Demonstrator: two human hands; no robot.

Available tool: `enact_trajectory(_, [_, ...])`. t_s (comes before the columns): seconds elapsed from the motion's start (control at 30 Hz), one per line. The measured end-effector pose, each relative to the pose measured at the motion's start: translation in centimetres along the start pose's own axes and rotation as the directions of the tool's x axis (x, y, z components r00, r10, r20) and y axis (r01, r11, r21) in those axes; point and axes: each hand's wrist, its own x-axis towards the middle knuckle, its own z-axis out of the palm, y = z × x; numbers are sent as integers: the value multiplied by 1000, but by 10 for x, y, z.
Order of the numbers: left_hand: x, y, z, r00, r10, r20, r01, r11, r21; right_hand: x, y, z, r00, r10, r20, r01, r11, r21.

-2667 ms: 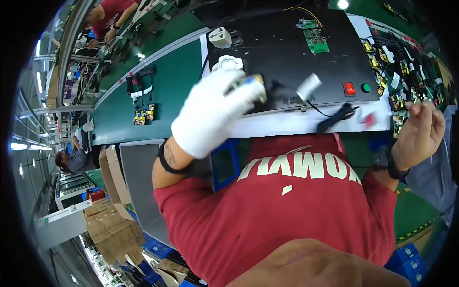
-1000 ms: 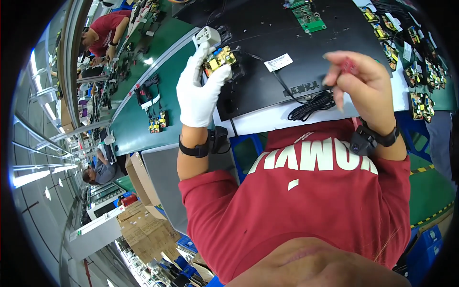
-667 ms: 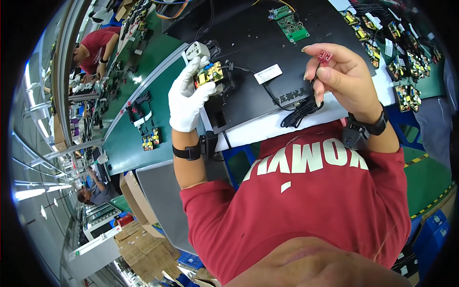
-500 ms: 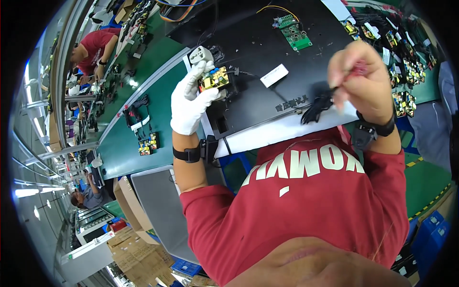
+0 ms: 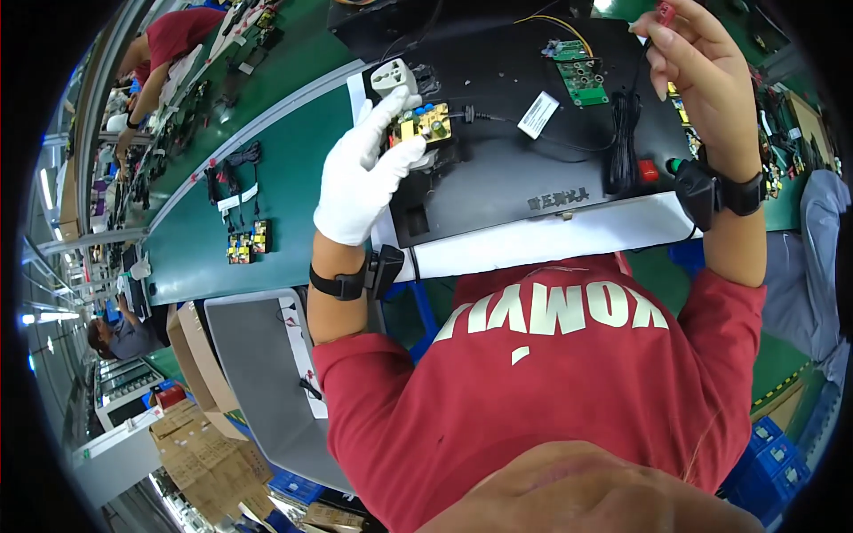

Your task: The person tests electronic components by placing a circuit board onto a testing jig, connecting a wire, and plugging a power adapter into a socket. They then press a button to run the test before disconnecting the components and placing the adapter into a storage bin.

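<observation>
My left hand (image 5: 354,188), in a white glove, grips a small yellow circuit board (image 5: 434,123) between thumb and fingers. Right behind that board is a white power socket (image 5: 392,78) on the black fixture (image 5: 498,191). A black cord with a white label tag (image 5: 538,115) runs from the board toward a bundled black cable (image 5: 624,147). Raised at the far right, my bare right hand (image 5: 706,71) pinches a small red connector (image 5: 665,12), with a thin dark wire below it. Whether the connector touches anything beyond the picture's edge cannot be seen.
A green circuit board (image 5: 582,78) with yellow wires lies on the fixture, and a red block (image 5: 649,171) sits near its right edge. Two more yellow boards (image 5: 248,243) rest on the green table at left. A grey bin (image 5: 258,382) stands below. Another person works at upper left.
My right hand has moved up and away from me with the red connector. The cable bundle beneath it now lies stretched on the fixture. My left hand keeps its grip on the board.
</observation>
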Motion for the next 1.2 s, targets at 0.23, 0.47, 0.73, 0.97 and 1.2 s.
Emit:
enact_trajectory(0.23, [10,0,-15,987,7,163,12,994,-112,8,13,-6,998,29,58,-34,996,84])
enact_trajectory(0.47, [16,26,-5,949,278,149,-306,698,648,13,16,-9,986,-124,112,111,987,118])
enact_trajectory(0.73, [10,18,11,908,410,88,-346,612,711,10,12,2,995,95,25,-95,995,14])
enact_trajectory(0.97, [22,-2,-10,972,198,128,-227,933,280,52,10,5,930,341,136,-206,792,-575])
enact_trajectory(1.2, [16,2,-2,940,331,79,-330,830,449,90,58,-1,760,601,247,-205,582,-787])
